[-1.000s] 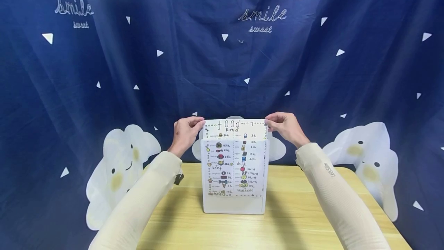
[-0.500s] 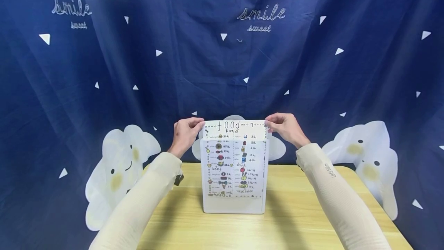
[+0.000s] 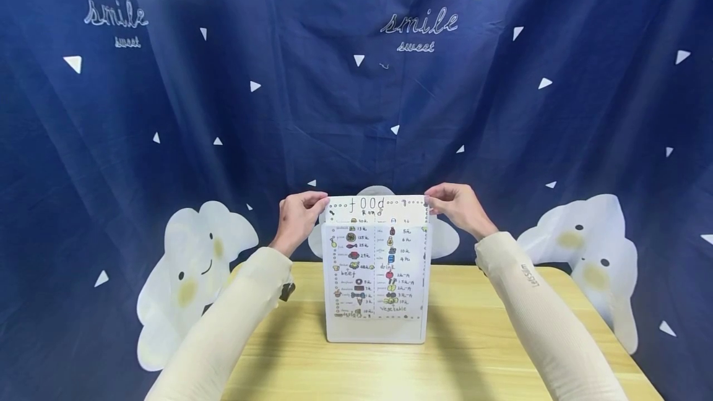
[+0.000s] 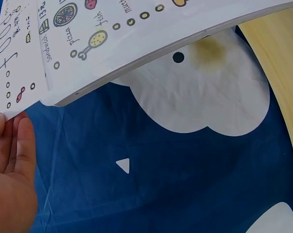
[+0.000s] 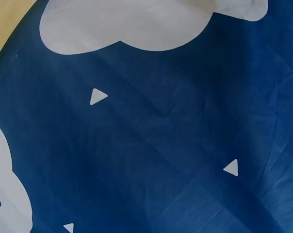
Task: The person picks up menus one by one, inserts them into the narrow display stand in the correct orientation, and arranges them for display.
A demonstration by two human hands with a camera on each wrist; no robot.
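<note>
Both hands, left (image 3: 295,215) and right (image 3: 458,204), pinch the sheet's (image 3: 376,206) top corners. It sits partway in the sleeve (image 3: 376,327). Next it likely needs an even downward push.

Backdrop: you face a dark blue curtain (image 3: 312,110) printed with white smiling clouds, small triangles and "smile sweet" lettering.
Furniture: before you stands a light wooden table (image 3: 490,351).
Light: even, with soft shadows.
</note>
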